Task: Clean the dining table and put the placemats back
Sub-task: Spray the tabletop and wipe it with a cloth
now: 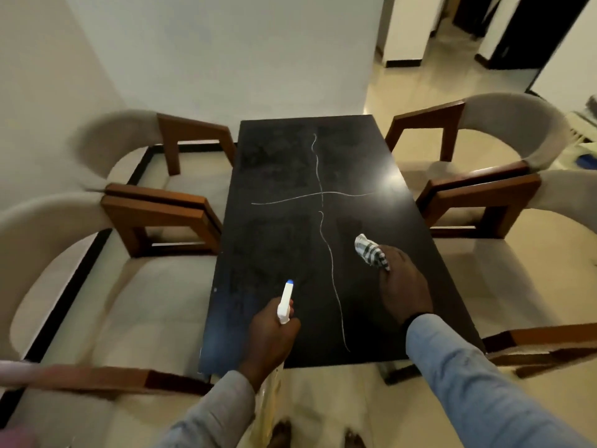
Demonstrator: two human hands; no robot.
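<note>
The black dining table (284,176) with thin white veins runs away from me in the middle of the view. My left hand (269,341) grips a spray bottle (286,300) with a white head and blue nozzle, pointed over the table's near left part. My right hand (403,282) holds a white-and-dark checked cloth (370,252) down on the table's near right part. No placemats are in view.
Two beige chairs with brown wooden arms stand along the left side (155,218) and two along the right (478,202). A white wall is behind the table. Tiled floor and a doorway lie at the back right.
</note>
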